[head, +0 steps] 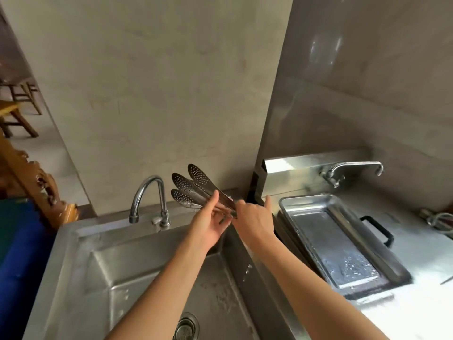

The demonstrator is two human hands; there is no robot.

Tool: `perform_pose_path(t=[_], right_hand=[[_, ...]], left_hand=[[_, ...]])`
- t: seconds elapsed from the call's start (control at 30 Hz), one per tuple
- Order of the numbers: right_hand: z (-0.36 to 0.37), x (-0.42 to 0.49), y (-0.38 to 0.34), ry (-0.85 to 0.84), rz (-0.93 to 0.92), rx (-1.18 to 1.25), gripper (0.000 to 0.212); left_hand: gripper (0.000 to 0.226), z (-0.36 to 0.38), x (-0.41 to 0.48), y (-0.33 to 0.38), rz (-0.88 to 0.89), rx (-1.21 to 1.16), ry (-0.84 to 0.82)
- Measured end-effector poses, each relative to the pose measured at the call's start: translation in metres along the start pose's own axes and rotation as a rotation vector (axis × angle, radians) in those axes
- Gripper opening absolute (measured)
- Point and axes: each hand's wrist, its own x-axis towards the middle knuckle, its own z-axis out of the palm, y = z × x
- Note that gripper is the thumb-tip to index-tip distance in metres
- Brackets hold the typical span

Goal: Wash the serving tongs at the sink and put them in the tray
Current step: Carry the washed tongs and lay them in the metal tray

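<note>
Steel serving tongs point(193, 184) with perforated oval blades are held in the air above the sink's back right corner, blades fanned toward the upper left. My right hand point(255, 220) grips their handle end. My left hand point(210, 223) touches the shafts from below, thumb up against them. Water drops fall from the hands over the sink edge. The steel sink point(103, 271) lies beneath, drain at the bottom. A steel tray point(304, 201) rests on the counter to the right, wet inside and holding nothing.
A curved tap point(149, 192) stands at the sink's back rim, no water running. A second tap point(353, 169) sits behind the tray. A black handle point(378, 229) juts beside the tray. Wooden chairs stand far left.
</note>
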Motion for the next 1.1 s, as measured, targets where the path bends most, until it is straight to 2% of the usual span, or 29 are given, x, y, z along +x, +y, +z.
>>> perform_pose_path(t=[0.07,0.17,0.33,0.4,0.5,0.6,0.73,0.87,1.1], right_hand=[[-0.006,-0.008,0.001,-0.021,-0.01,-0.047,0.021],[-0.013,-0.02,0.002,-0.035,-0.015,-0.049,0.027],[-0.037,-0.031,0.009,-0.072,-0.018,-0.015,0.026],[-0.051,-0.03,0.013,-0.119,-0.035,-0.032,0.027],[-0.072,-0.027,0.02,-0.189,-0.054,0.001,0.034],[-0.088,-0.025,0.031,-0.206,-0.029,0.111,0.04],[-0.101,-0.022,0.057,-0.195,0.018,0.19,0.048],[-0.107,-0.021,0.091,-0.191,0.057,0.242,0.046],[-0.104,-0.027,0.149,-0.143,0.121,0.232,0.039]], left_hand=[[0.06,0.002,-0.007,-0.004,-0.03,-0.013,0.028],[0.059,0.008,-0.015,-0.008,-0.053,-0.008,0.035],[0.032,0.025,-0.022,-0.009,-0.105,-0.097,0.04],[0.028,0.035,-0.02,-0.008,-0.126,-0.14,0.066],[0.035,0.049,-0.012,-0.007,-0.127,-0.115,0.093],[0.038,0.066,-0.006,-0.008,-0.14,-0.095,0.043],[0.054,0.096,0.011,-0.021,-0.023,-0.03,0.018],[0.06,0.13,0.03,-0.042,0.049,-0.1,0.001],[0.063,0.186,0.047,-0.087,0.04,-0.105,-0.032]])
